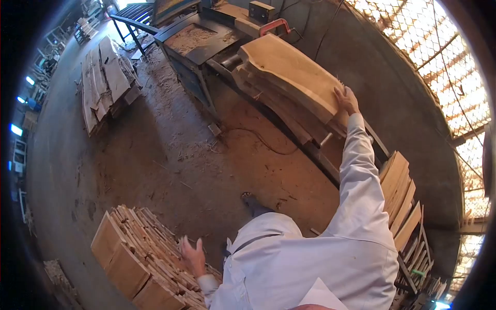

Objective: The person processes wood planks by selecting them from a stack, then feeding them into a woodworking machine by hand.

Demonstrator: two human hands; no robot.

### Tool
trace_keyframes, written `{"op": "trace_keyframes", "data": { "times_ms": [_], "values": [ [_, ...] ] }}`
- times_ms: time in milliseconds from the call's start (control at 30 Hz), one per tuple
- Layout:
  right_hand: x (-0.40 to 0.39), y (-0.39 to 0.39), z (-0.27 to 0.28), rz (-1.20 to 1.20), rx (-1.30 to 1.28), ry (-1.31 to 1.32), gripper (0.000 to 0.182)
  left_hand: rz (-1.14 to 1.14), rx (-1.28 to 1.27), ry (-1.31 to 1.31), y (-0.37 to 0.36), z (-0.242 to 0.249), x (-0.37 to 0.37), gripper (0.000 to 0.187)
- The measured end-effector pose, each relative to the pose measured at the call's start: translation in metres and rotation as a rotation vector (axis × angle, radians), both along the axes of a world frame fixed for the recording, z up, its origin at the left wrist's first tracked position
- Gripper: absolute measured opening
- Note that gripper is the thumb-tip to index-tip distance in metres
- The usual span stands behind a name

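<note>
My right hand (347,101) is at the near end of a thick wooden slab (289,70), its fingers closed over the end edge. The slab has one wavy natural edge and lies on top of other boards (279,109) on a roller stand (310,150). Low on the left, my left hand (194,257) is open, fingers apart and holding nothing. It hangs beside a tall stack of rough-edged planks (150,248), overlapping the stack in this view.
Beyond the slab stands a woodworking machine (199,41) with sawdust on its table and a red clamp (275,27). More boards (106,77) are piled at the far left. Planks (398,191) lean at the right, by the wall. A cable (258,135) crosses the chip-strewn floor.
</note>
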State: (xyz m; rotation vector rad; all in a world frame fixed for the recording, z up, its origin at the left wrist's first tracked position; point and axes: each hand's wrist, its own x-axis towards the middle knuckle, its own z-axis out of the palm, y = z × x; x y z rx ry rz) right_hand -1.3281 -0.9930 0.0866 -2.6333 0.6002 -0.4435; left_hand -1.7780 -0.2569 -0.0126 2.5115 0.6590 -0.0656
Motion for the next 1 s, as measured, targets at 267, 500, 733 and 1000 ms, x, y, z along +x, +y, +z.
{"op": "trace_keyframes", "data": {
  "times_ms": [267,500,733,1000],
  "values": [
    [-0.1,0.116,0.027,-0.037,-0.121,-0.033,0.076,-0.45,-0.642,-0.107,-0.177,0.06,0.256,0.07],
    [-0.141,0.195,0.007,-0.088,0.317,-0.268,0.075,-0.317,-1.686,0.073,-0.323,0.09,0.394,0.049],
    [-0.123,0.172,-0.003,0.141,1.681,-0.255,0.043,-0.35,-1.837,0.037,-0.316,0.096,0.404,0.033],
    [-0.161,0.24,-0.018,0.459,1.124,-0.189,0.047,-0.292,-1.772,-0.218,-0.233,0.081,0.315,0.036]
  ]
}}
